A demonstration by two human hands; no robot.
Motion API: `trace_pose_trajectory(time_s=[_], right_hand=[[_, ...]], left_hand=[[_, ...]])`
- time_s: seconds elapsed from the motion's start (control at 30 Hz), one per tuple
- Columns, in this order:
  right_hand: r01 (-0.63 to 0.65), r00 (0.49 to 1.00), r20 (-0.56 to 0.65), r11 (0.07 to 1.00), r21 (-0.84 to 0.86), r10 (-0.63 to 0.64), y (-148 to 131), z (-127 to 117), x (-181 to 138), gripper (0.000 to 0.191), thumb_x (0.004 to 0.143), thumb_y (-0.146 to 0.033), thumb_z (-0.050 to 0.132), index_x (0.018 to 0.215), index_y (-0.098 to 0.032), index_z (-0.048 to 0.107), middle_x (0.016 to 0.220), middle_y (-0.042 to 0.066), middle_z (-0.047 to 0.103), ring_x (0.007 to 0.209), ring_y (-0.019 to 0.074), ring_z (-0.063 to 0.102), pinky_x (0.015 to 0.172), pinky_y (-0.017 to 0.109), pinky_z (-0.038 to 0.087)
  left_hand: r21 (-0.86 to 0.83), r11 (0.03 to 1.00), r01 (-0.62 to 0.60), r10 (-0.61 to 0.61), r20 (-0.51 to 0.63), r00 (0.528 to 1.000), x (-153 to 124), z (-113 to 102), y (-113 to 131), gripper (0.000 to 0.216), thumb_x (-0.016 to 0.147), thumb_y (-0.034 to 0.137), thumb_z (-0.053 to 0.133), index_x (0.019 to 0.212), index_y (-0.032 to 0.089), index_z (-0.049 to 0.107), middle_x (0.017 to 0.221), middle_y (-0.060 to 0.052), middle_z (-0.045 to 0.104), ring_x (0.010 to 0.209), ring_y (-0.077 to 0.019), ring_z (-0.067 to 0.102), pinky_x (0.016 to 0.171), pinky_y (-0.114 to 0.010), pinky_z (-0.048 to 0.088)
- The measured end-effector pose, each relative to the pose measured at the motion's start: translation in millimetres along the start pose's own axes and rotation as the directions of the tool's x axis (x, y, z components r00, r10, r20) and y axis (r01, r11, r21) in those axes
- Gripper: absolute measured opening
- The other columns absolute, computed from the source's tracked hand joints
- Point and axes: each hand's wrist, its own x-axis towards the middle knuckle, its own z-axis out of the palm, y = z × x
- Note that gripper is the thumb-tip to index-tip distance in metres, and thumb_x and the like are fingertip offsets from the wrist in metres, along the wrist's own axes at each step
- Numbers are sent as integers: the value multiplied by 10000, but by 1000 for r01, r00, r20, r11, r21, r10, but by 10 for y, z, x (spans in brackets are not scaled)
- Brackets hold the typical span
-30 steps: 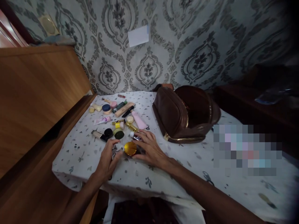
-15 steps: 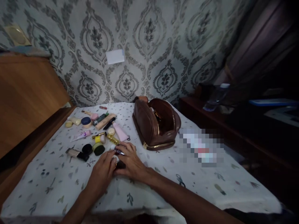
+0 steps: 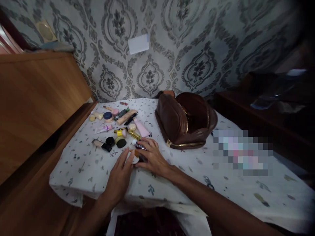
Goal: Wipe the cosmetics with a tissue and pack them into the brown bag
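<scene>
My left hand (image 3: 121, 172) lies on the white patterned tablecloth (image 3: 172, 177) with its fingers stretched flat, their tips over a round gold compact (image 3: 136, 154) that is mostly hidden. My right hand (image 3: 151, 156) rests beside it, fingers curled over the compact and a small dark tube (image 3: 139, 145). A white pad shows between the two hands. Just beyond them lie several cosmetics: a black round jar (image 3: 121, 142), a pink tube (image 3: 141, 127), a gold lipstick (image 3: 134, 134) and a yellow pot (image 3: 119, 132). A brown zip bag (image 3: 183, 121) stands open to the right.
A wooden cabinet (image 3: 36, 95) rises at the left, close to the table's edge. Patterned wallpaper with a white card (image 3: 138, 43) is behind. Dark furniture (image 3: 270, 98) stands at the right. A blurred patch (image 3: 242, 152) lies on the cloth right of the bag.
The gold compact, plainly visible a second ago, is now mostly covered by my two hands. My left fingers have flattened out over it. The view has swung about meanwhile.
</scene>
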Motion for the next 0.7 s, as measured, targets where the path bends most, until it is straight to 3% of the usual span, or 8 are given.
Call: trace_pose_trajectory(time_s=[0.13,0.33,0.47,0.57,0.7], right_hand=[[21,1000,-9,1000,-8,-21,-7,-10,5,522,722,-426,806,1171,-202,664,1329,147,570,1318,360,384,1050,575,315],[97,995,3,995,-5,-97,-96,-43,0,634,778,-396,760,1338,-197,540,1352,167,557,1324,364,388,1033,597,335],[119,991,54,993,20,-120,-196,-34,-6,655,816,-368,730,1395,-202,473,1356,167,556,1293,355,425,1024,586,385],[158,984,75,985,68,-163,-251,-20,-12,629,837,-270,701,1403,-167,446,1327,158,564,1260,318,456,1046,545,423],[109,991,69,987,118,-117,-260,-1,-29,615,869,-247,656,1429,-191,409,1342,154,535,1251,295,482,1035,516,469]], left_hand=[[43,999,-21,20,20,1000,-131,-50,25,713,942,16,339,1556,295,106,1561,-156,332,1426,-251,361,1062,-460,479],[139,989,-51,55,-26,998,-284,-54,13,724,909,-27,301,1564,199,88,1456,-196,481,1317,-252,517,985,-407,549],[103,994,-33,38,-48,998,-303,-104,-20,573,926,9,341,1479,158,327,1304,-157,624,1209,-235,606,970,-390,558],[14,1000,11,-10,-35,999,-224,-193,-48,331,964,98,398,1251,164,549,1103,-115,703,1033,-221,669,883,-368,585],[-140,982,127,-144,-124,982,-29,-298,-58,192,991,215,431,1074,191,603,978,-66,690,919,-190,655,821,-331,561]])
